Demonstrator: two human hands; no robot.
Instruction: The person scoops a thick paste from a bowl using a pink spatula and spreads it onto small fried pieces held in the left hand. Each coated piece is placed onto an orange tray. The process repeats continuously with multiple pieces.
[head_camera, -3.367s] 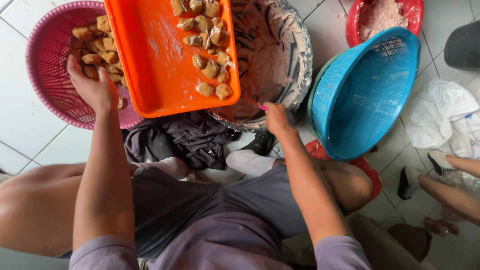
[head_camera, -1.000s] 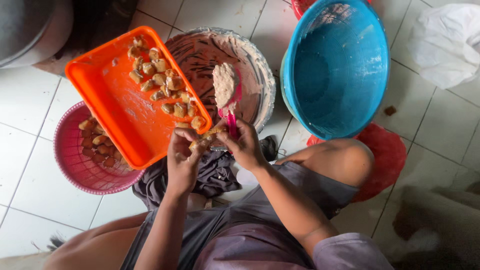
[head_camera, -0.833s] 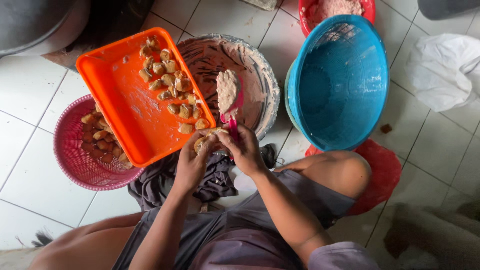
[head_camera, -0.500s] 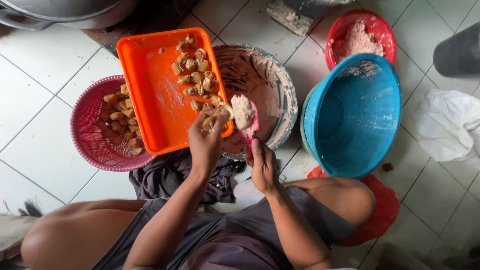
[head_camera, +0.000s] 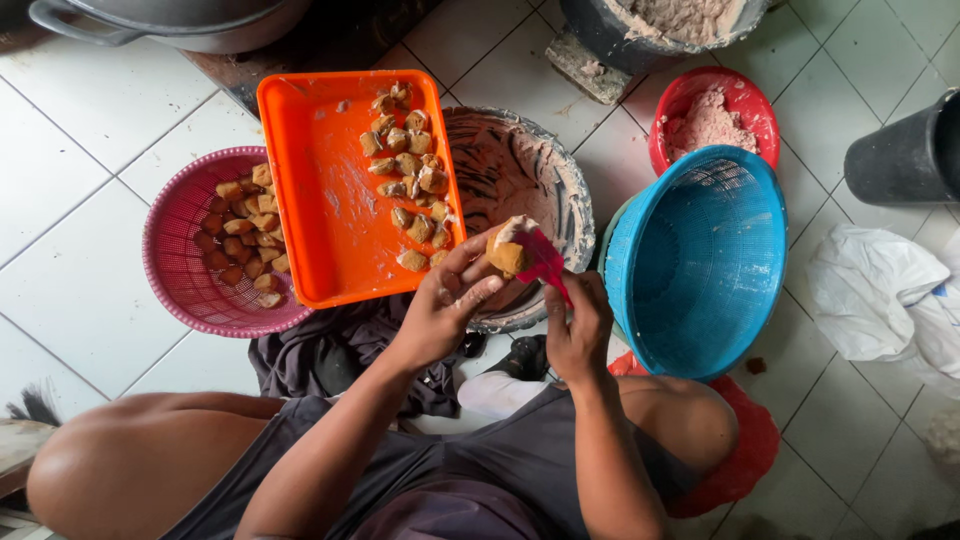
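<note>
Over the near edge of the round paste-smeared mixing bowl (head_camera: 520, 170), I hold a brown fried tofu puff (head_camera: 506, 256) pinched in the fingers of my left hand (head_camera: 440, 310). My right hand (head_camera: 578, 335) is closed around the handle of a small pink plastic spoon (head_camera: 545, 265), whose tip rests against the puff where a dab of pale filling shows on top. Just left of the bowl, the orange rectangular plastic tray (head_camera: 320, 200) rests tilted across the bowl's rim and the pink round plastic basket (head_camera: 180, 270). A loose row of filled puffs lies along the tray's right side, while most of its floor is bare. The pink basket holds a good heap of plain brown puffs, so I judge a fair share is stuffed and about as much again waits. Right of the bowl stands a big blue plastic basket (head_camera: 700, 250), with nothing showing inside it. Beyond it, farther away, a red plastic bowl (head_camera: 690, 100) holds more pale paste, so filling is not short.
</note>
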